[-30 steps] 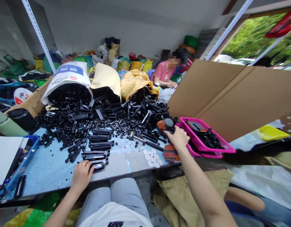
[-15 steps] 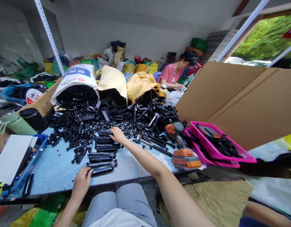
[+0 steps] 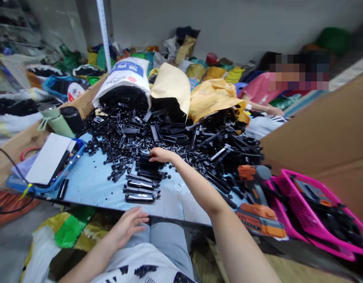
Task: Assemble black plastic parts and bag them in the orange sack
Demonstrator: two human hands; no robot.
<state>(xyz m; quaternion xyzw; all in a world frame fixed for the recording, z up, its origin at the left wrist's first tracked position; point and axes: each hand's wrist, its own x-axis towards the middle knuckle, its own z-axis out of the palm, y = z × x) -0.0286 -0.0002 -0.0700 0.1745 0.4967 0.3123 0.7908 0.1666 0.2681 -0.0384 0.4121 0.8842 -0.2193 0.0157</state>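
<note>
My right hand (image 3: 160,155) reaches across the blue table (image 3: 89,184) and closes its fingers on the far end of a row of assembled black plastic bars (image 3: 142,181). Behind that row spreads a big heap of loose black plastic parts (image 3: 169,135). My left hand (image 3: 128,225) is off the table, open, fingers stretched over my lap by the table's near edge, holding nothing.
An orange cordless drill (image 3: 256,198) lies right of my arm, beside a pink basket (image 3: 290,224) of parts. Three open sacks (image 3: 169,84) spill parts at the back. A green bottle (image 3: 53,120), black cup and blue tray (image 3: 48,165) stand left. Another person (image 3: 262,92) sits behind; cardboard (image 3: 323,133) rises right.
My right hand left the drill and moved left to the top of the row of black bars. My left hand let go of the nearest bar and dropped to my lap. The view swung left.
</note>
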